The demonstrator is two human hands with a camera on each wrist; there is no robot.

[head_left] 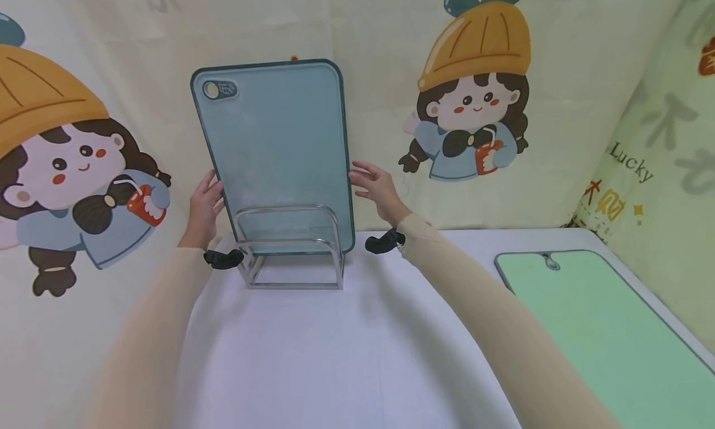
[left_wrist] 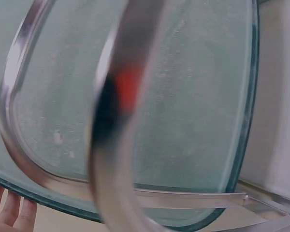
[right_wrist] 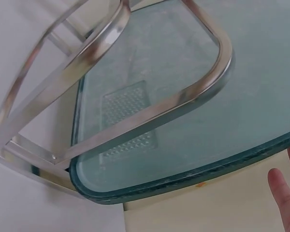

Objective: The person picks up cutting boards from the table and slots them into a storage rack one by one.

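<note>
A blue-green cutting board, with a round hole in its upper left corner, stands leaning in a silver metal rack on the white table. Beside the board's left edge is my left hand; its extended fingertips touch that edge, partly hidden by it. Across from it, my right hand reaches to the right edge with its fingers spread. In the right wrist view one finger stays apart from the board, while another meets the edge. A bumpy patch shows near the board's lower corner behind the rack's bars.
A flat light green panel with a dark rim lies on the table at the right. Behind the rack hangs a cream cloth printed with cartoon figures. Another printed cloth borders the right side.
</note>
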